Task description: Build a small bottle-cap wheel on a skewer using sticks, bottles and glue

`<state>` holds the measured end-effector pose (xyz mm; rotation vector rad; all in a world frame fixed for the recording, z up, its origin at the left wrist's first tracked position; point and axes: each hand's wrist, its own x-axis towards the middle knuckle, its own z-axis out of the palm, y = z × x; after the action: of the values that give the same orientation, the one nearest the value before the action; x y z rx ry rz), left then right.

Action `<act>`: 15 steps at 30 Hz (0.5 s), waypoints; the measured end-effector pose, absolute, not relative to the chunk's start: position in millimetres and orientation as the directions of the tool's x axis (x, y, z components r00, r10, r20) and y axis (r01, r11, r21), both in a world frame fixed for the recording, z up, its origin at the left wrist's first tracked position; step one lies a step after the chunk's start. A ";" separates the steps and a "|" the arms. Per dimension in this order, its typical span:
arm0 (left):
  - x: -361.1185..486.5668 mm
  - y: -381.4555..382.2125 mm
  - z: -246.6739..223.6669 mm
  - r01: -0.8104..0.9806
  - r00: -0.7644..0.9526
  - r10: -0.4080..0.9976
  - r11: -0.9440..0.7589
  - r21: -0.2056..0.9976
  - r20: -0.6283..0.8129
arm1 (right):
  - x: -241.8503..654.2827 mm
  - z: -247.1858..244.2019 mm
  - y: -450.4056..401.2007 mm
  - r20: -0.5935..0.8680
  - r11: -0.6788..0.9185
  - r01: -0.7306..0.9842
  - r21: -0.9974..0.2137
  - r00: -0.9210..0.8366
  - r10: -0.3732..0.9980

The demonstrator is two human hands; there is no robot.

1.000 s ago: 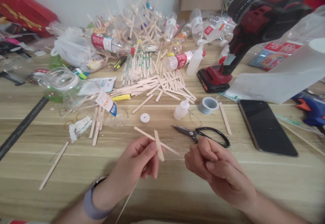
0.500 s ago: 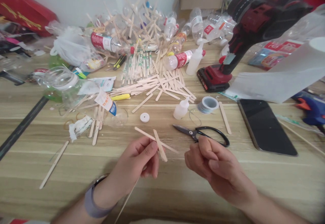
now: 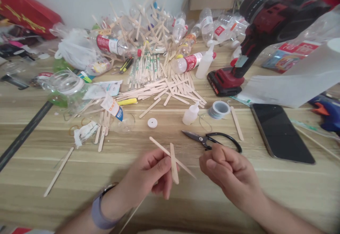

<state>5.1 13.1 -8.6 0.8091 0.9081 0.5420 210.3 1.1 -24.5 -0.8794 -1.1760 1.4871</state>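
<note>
Two crossed craft sticks [image 3: 174, 166] are pinched at their crossing between the thumb and fingers of my left hand [image 3: 152, 172]. A thin pale rod [image 3: 132, 214] shows below that hand; whether the hand holds it I cannot tell. My right hand [image 3: 228, 172] is closed in a fist a little to the right of the sticks, and whatever lies inside its fingers is hidden. Just behind the fist, black-handled scissors [image 3: 198, 137] lie on the table, blades pointing left. A reel of thin line [image 3: 219, 110] and a small dropper bottle [image 3: 190, 115] stand farther back.
Loose craft sticks [image 3: 170, 89] are heaped mid-table, with plastic bottles [image 3: 190, 62] and a stick construction [image 3: 143, 25] behind. On the right are a red-black cordless drill [image 3: 225, 81], a phone [image 3: 283, 133] and a blue glue gun [image 3: 328, 112]. A clear jar [image 3: 66, 81] lies left.
My left hand has shifted slightly right and toward me, and the crossed sticks have turned clockwise. My right fist has moved a little to the right.
</note>
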 end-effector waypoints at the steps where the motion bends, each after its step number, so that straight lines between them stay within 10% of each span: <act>1: 5.4 12.6 -8.9 -0.078 0.530 0.706 0.593 0.801 -0.471 | 210.8 -23.1 1.8 0.066 0.011 -0.245 -0.969 -0.217 0.974; 9: 6.2 11.8 -11.5 -0.036 0.574 0.662 0.608 0.793 -0.481 | 210.7 -8.0 8.1 0.434 0.549 0.195 -0.813 -0.426 0.794; 15: 6.9 11.4 -14.5 -0.043 0.586 0.667 0.592 0.805 -0.460 | 206.6 -6.4 8.8 0.467 0.627 0.243 -0.741 -0.485 0.740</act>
<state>6.9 11.4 -14.5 0.8439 0.8519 0.4766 206.6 8.8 -6.4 -0.7694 -2.0320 0.7722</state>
